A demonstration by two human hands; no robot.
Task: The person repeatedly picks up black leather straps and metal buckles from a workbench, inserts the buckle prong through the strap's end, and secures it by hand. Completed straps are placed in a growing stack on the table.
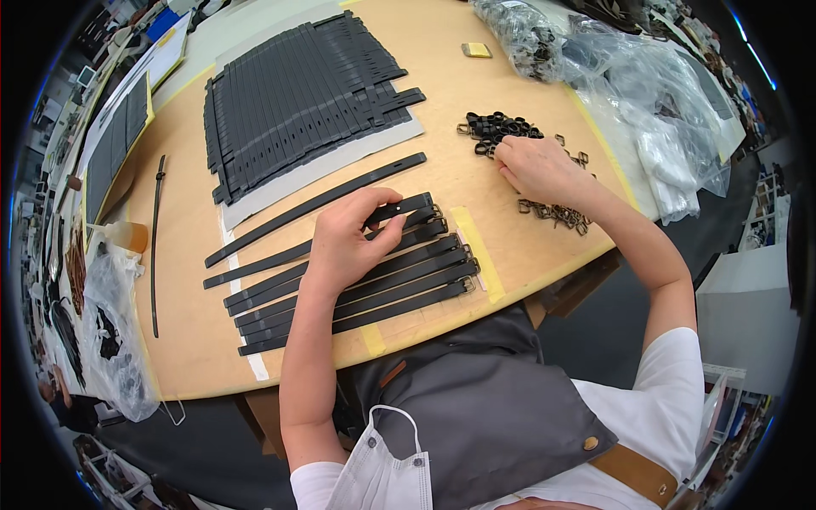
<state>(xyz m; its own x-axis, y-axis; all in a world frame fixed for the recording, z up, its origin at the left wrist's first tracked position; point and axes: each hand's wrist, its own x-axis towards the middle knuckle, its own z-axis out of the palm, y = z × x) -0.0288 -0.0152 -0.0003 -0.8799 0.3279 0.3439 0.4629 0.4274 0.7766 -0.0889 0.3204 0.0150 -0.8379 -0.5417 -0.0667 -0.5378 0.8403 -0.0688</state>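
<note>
My left hand (350, 240) is over a row of black straps (399, 279), its thumb and forefinger closed on the end of the upper black strap (411, 205). Metal buckles (466, 284) sit at the right ends of several straps in the row. Just beyond them lies a single strap (323, 202) with no buckle on it. To the right, my right hand (544, 170) reaches into a heap of small dark buckles and loops (501, 127), fingers curled together. Whatever is between its fingertips is hidden. More buckles (554, 214) lie beneath that wrist.
A wide stack of black straps (297, 102) rests on pale sheet material at the back. Clear plastic bags (654, 93) crowd the far right. On the left are a bottle of amber liquid (127, 236), a thin black strap (158, 246) and another plastic bag (115, 331).
</note>
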